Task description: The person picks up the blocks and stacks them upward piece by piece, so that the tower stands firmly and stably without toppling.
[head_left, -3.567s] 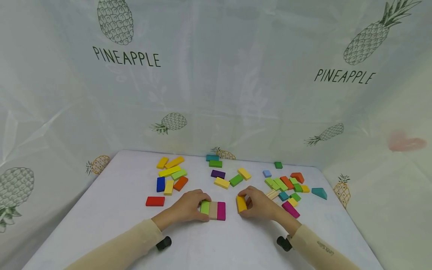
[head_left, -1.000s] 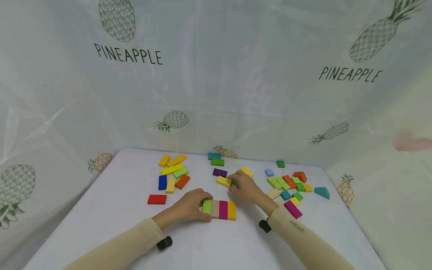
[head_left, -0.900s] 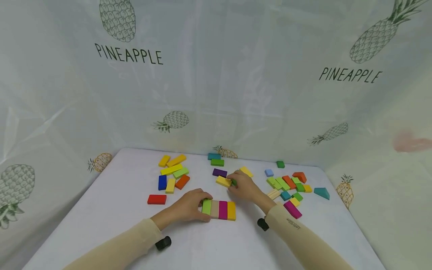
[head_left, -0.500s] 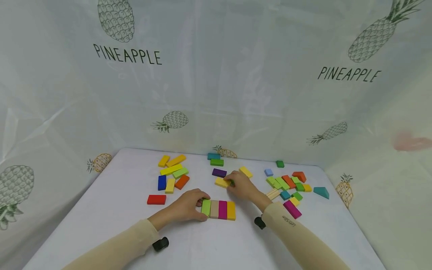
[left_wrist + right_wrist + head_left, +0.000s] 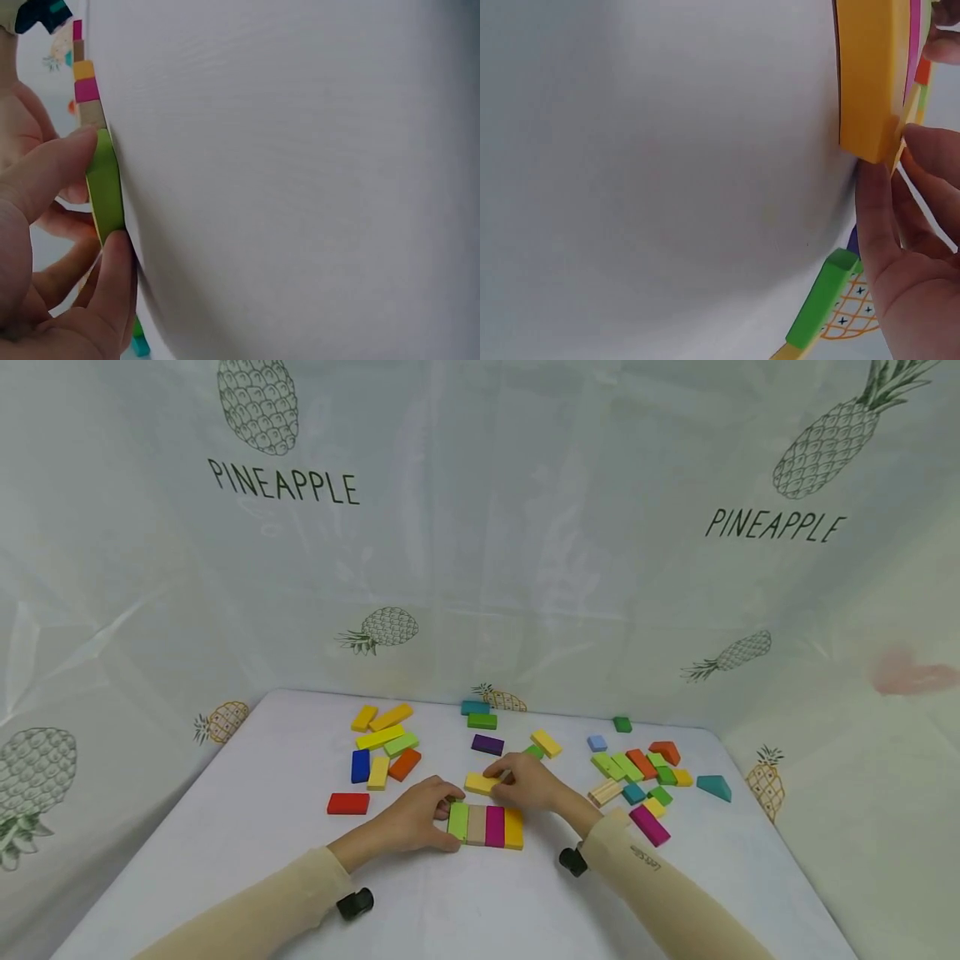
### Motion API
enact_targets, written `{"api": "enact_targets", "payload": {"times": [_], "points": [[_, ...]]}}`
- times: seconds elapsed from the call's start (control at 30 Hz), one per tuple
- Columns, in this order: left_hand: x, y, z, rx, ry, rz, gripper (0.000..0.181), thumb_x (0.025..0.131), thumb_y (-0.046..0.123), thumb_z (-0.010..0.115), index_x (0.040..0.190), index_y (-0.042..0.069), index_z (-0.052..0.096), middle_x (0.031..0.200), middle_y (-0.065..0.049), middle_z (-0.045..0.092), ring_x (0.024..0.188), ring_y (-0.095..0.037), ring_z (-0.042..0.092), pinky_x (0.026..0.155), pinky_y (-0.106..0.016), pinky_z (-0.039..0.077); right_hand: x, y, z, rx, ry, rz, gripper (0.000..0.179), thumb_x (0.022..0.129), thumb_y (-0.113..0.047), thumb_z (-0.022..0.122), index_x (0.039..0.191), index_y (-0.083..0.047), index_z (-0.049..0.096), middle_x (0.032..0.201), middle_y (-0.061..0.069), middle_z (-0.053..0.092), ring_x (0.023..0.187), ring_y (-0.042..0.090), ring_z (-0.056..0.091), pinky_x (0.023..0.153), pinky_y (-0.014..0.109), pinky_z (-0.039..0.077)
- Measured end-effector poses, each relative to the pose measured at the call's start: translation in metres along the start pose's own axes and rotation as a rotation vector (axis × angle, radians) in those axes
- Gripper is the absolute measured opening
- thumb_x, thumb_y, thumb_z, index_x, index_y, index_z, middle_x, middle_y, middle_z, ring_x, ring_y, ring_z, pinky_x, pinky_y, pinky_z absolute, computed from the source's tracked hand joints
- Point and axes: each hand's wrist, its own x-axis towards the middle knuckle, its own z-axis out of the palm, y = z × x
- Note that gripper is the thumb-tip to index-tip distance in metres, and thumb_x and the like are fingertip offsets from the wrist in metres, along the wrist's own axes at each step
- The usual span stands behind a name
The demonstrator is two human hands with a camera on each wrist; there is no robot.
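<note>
Four toy blocks stand side by side in a short row: light green [image 5: 458, 823], beige [image 5: 476, 825], magenta [image 5: 495, 827] and orange-yellow [image 5: 513, 829]. My left hand [image 5: 416, 818] pinches the light green block at the row's left end, thumb and fingers on its two short ends, as the left wrist view shows. Just behind the row, my right hand [image 5: 528, 783] pinches the right end of a pale yellow block [image 5: 478, 783], partly hidden by the fingers. In the right wrist view the orange-yellow block [image 5: 870, 82] overlaps that pale yellow block.
Several blocks lie back left, with a red block [image 5: 348, 803] nearest the left arm. A purple block [image 5: 487, 744], a green block [image 5: 534, 751] and a yellow block [image 5: 547, 742] lie behind the hands. More blocks cluster right, including a magenta block [image 5: 649, 825] beside the right forearm.
The orange-yellow block went from my right hand to the row's right end. That hand then reached back, and has now drawn the pale yellow block nearer and left, uncovering the green block.
</note>
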Motion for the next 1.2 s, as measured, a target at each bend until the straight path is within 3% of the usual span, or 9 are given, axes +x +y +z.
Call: {"api": "enact_targets", "payload": {"times": [0.37, 0.77, 1.07, 1.2], "points": [[-0.003, 0.002, 0.000, -0.145, 0.008, -0.060, 0.083, 0.080, 0.023, 0.096, 0.149, 0.007, 0.051, 0.120, -0.001, 0.061, 0.109, -0.017, 0.062, 0.097, -0.035, 0.061, 0.000, -0.003, 0.007, 0.053, -0.019, -0.022, 0.027, 0.101, -0.011, 0.072, 0.127, -0.010, 0.076, 0.121, 0.003, 0.075, 0.094, 0.014, 0.066, 0.087, 0.030, 0.061], [-0.004, 0.005, 0.000, -0.147, 0.026, -0.080, 0.089, 0.079, 0.023, 0.097, 0.153, 0.007, 0.050, 0.118, -0.002, 0.055, 0.109, -0.016, 0.060, 0.095, -0.032, 0.061, -0.003, -0.007, 0.014, 0.057, -0.025, -0.073, 0.025, 0.103, -0.012, 0.070, 0.127, -0.011, 0.076, 0.119, 0.002, 0.073, 0.097, 0.014, 0.068, 0.089, 0.029, 0.061], [-0.002, 0.001, 0.000, -0.126, 0.022, -0.084, 0.096, 0.079, 0.030, 0.097, 0.158, 0.009, 0.046, 0.142, -0.007, 0.049, 0.109, -0.013, 0.062, 0.095, -0.028, 0.061, -0.002, -0.004, 0.016, 0.038, -0.028, -0.070, 0.025, 0.102, -0.013, 0.071, 0.127, -0.013, 0.077, 0.116, -0.002, 0.072, 0.097, 0.012, 0.066, 0.091, 0.029, 0.060], [-0.001, 0.000, -0.001, -0.104, 0.008, -0.071, 0.095, 0.079, 0.031, 0.096, 0.157, 0.009, 0.047, 0.143, -0.006, 0.052, 0.110, -0.014, 0.062, 0.097, -0.031, 0.060, -0.003, -0.005, 0.016, 0.037, -0.036, -0.058, 0.026, 0.103, -0.013, 0.071, 0.127, -0.014, 0.077, 0.116, -0.003, 0.072, 0.100, 0.012, 0.066, 0.092, 0.027, 0.060]]}}
